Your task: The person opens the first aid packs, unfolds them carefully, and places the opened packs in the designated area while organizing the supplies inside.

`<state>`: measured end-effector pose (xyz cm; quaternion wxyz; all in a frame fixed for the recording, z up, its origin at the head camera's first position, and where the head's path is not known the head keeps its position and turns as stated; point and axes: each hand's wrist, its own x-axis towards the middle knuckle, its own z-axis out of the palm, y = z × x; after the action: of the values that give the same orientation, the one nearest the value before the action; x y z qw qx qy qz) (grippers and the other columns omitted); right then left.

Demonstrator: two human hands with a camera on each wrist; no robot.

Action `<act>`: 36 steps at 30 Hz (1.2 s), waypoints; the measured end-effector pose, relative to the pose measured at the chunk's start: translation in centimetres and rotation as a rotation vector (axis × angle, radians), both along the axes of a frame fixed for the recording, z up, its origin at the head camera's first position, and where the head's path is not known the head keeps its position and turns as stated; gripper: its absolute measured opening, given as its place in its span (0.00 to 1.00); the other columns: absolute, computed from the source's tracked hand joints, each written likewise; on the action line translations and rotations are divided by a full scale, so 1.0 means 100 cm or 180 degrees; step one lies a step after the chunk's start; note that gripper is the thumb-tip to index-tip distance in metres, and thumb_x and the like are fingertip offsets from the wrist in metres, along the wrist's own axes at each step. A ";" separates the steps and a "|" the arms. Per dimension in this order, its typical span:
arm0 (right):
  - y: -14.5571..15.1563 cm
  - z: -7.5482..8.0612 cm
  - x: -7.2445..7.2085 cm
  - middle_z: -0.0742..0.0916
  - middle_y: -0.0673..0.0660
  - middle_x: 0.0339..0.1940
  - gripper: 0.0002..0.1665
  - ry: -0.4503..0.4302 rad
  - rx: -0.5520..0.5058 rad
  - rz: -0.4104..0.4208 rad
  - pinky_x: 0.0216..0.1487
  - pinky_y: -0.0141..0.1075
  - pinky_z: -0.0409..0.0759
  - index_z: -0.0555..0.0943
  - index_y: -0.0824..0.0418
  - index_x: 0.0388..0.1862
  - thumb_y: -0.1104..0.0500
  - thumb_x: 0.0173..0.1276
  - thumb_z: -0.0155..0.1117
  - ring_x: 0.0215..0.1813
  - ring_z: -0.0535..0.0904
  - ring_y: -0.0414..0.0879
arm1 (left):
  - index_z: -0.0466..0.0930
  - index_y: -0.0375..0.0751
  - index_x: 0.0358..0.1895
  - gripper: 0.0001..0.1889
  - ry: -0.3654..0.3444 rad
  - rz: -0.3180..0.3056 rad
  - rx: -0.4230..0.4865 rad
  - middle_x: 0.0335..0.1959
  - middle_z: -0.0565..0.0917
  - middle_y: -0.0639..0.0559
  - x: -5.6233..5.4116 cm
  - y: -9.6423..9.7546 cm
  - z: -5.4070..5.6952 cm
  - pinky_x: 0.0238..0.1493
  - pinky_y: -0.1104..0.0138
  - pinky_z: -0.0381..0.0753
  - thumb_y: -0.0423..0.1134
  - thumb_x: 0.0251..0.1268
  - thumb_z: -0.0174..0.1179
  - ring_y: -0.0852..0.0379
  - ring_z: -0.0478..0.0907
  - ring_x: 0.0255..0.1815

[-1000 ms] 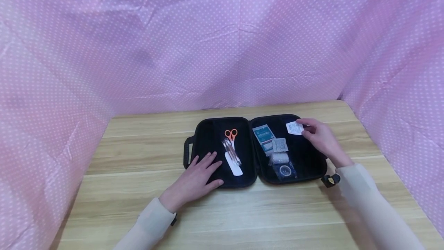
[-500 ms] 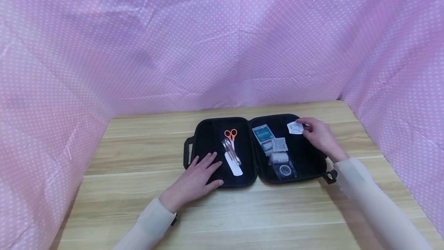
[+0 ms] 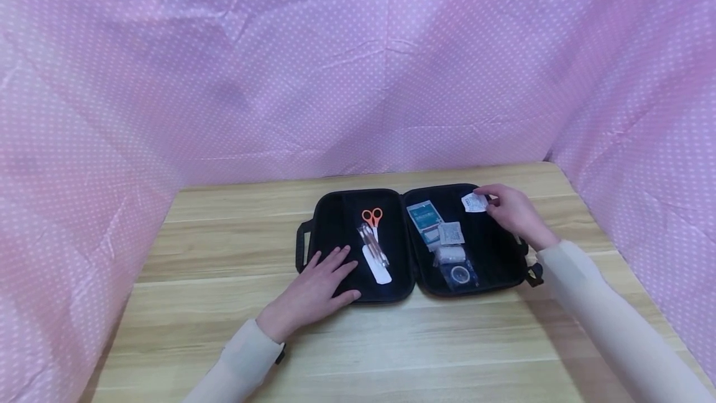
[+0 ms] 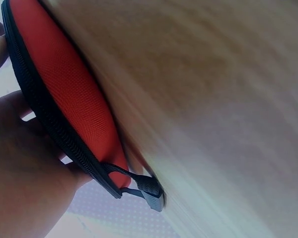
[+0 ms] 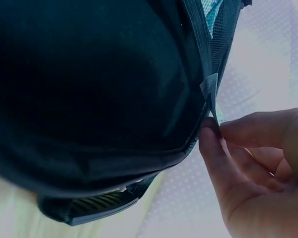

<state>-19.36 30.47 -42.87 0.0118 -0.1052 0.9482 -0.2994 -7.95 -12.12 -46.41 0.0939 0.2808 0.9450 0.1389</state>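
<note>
An unzipped soft case (image 3: 500,266), black inside and red outside, lies spread flat on the table. Over its right half, near the far right corner, my right hand (image 3: 517,213) pinches a small white printed packet (image 3: 474,203) between thumb and fingers. The right wrist view shows the packet (image 5: 208,89) at the fingertips, beside the case's rim. My left hand (image 3: 307,297) rests with spread fingers on the near left part of the case. In the left wrist view, the red shell (image 4: 69,89) and zipped rim lie under that hand.
Orange-handled scissors (image 3: 371,216), a bag of cotton swabs (image 3: 373,244) and a white strip (image 3: 381,273) lie in the left half. The right half holds a green packet (image 3: 424,215), a square sachet (image 3: 450,233), a bandage roll (image 3: 450,255) and a bagged ring (image 3: 460,275).
My right hand has shifted slightly away from me, with the white packet still pinched. The strap at the case's right edge has moved a little. My left hand stays in place.
</note>
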 end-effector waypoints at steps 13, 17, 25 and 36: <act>-0.003 -0.011 -0.014 0.82 0.72 0.49 0.27 -0.0402 -0.0189 0.0045 0.30 0.35 0.73 0.80 0.73 0.63 0.76 0.63 0.55 0.34 0.78 0.50 | 0.72 0.43 0.75 0.36 -0.0079 0.0013 0.0009 0.82 0.60 0.44 -0.001 -0.001 -0.002 0.80 0.42 0.50 0.65 0.76 0.53 0.45 0.55 0.83; -0.004 -0.016 -0.017 0.82 0.73 0.53 0.27 -0.0191 -0.0107 0.0016 0.35 0.42 0.76 0.80 0.73 0.62 0.76 0.64 0.53 0.35 0.77 0.54 | 0.73 0.43 0.75 0.36 -0.0063 0.0002 0.0017 0.82 0.60 0.44 -0.002 -0.002 -0.003 0.80 0.42 0.50 0.65 0.76 0.53 0.45 0.55 0.83; -0.009 -0.021 -0.023 0.83 0.73 0.56 0.26 -0.0312 -0.0253 0.0075 0.45 0.45 0.80 0.80 0.73 0.63 0.76 0.66 0.53 0.44 0.81 0.59 | 0.73 0.43 0.75 0.37 -0.0053 0.0002 0.0030 0.82 0.60 0.45 -0.001 -0.001 -0.005 0.79 0.42 0.51 0.65 0.76 0.53 0.45 0.56 0.82; -0.006 -0.025 -0.023 0.74 0.75 0.69 0.31 -0.1221 -0.0821 0.0085 0.57 0.42 0.76 0.69 0.69 0.75 0.69 0.74 0.58 0.59 0.76 0.62 | 0.72 0.43 0.75 0.36 -0.0023 0.0015 0.0015 0.82 0.60 0.45 0.000 -0.001 -0.006 0.80 0.43 0.50 0.65 0.76 0.53 0.45 0.55 0.83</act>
<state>-21.63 29.89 -45.42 0.1823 -0.0594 0.8810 -0.4325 -7.98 -12.27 -47.00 0.0963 0.2784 0.9450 0.1424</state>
